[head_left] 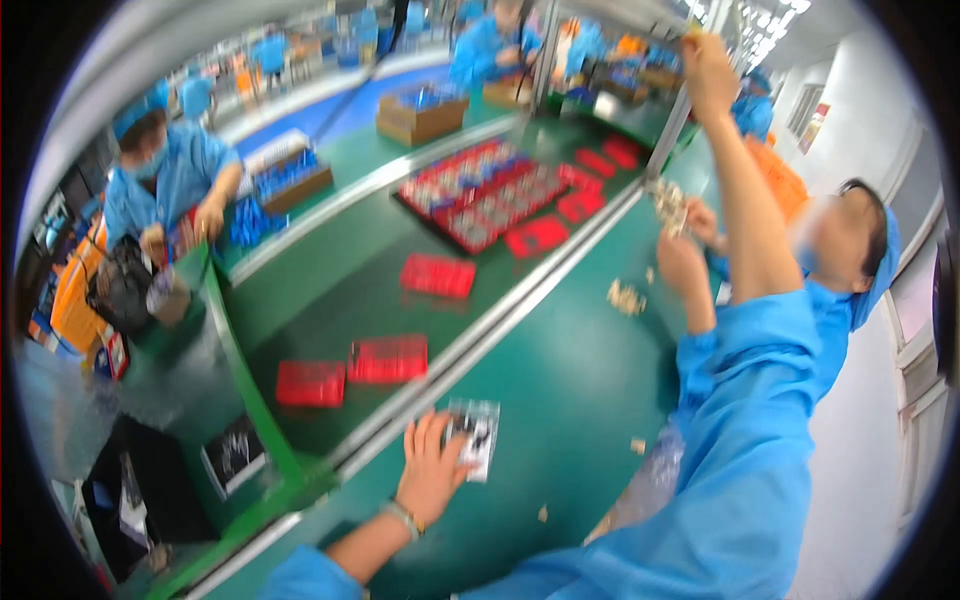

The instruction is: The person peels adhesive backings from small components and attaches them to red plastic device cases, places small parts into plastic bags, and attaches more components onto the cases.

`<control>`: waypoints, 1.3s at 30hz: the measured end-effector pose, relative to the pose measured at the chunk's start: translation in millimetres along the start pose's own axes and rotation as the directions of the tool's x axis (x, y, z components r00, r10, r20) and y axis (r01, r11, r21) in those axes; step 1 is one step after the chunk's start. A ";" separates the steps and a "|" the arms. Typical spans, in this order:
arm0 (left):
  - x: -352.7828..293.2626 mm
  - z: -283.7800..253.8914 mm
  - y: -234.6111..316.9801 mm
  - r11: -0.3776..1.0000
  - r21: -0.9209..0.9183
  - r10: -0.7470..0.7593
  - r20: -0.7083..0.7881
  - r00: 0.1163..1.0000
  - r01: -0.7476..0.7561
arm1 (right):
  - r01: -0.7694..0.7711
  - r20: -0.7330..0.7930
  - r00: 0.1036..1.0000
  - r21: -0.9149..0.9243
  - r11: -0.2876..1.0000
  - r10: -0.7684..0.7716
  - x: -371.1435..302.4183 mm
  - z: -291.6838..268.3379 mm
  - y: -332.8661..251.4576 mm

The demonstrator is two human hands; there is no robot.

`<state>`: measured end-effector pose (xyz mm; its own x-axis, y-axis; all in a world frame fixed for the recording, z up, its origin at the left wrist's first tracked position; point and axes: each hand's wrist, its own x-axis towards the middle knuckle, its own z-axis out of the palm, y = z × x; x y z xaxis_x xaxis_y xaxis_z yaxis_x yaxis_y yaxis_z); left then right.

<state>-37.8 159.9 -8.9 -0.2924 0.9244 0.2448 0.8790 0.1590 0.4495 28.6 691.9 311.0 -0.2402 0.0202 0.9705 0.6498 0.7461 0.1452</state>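
Packet (484,432) touches left hand (432,472) — right hand (708,78) raised.

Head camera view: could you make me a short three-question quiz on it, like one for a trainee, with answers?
1. What is the person's left hand touching?
a) a cup
b) a flat packet
c) a pair of scissors

2. True or false: the small beige pile on the green table lies to the left of the packet.

3. Fill in: around the left wrist is a ____.

Key:
1. b
2. False; it lies to the right, farther up the picture.
3. band
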 end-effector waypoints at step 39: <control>-13.7 -7.0 -25.5 0.964 -0.138 0.220 -0.060 0.974 -0.227 | -0.753 0.983 0.171 0.177 0.634 -0.072 -308.1 -219.4 -286.2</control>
<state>-58.9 140.7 -17.8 -0.1136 0.9142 0.3890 0.8618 -0.1042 0.4964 74.8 326.1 12.6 -0.7965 0.6037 -0.0339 0.4649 0.5756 -0.6727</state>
